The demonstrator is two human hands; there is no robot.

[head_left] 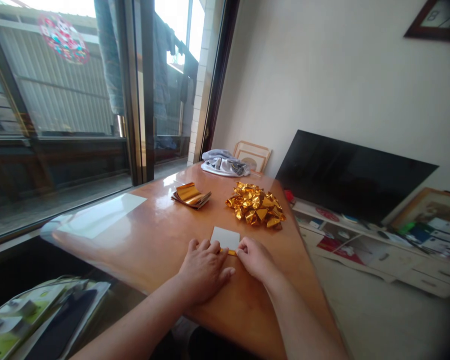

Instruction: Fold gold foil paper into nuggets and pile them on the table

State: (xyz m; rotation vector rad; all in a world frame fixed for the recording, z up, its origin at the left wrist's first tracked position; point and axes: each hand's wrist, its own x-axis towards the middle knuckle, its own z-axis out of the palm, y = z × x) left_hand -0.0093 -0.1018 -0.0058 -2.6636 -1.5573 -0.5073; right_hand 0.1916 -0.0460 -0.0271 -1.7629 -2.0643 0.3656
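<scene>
A small square sheet of foil paper (227, 237) lies on the wooden table with its white side up. Its near edge is folded over and shows a gold strip. My left hand (204, 270) rests on the table, thumb apart, its fingertips pressing the left part of that fold. At the right end of the fold, the closed fingers of my right hand (257, 257) pinch the paper's edge. Beyond them sits a heap of folded gold foil pieces (257, 206). To the left of the heap is a stack of gold foil sheets (190, 195), the top one curling up.
Bundled grey and white cloth (225, 164) lies at the table's far end. A phone (61, 325) and a power strip (10, 320) are at the lower left, below table height. Right of the table, a large television (354, 175) stands on a white cabinet (390, 260).
</scene>
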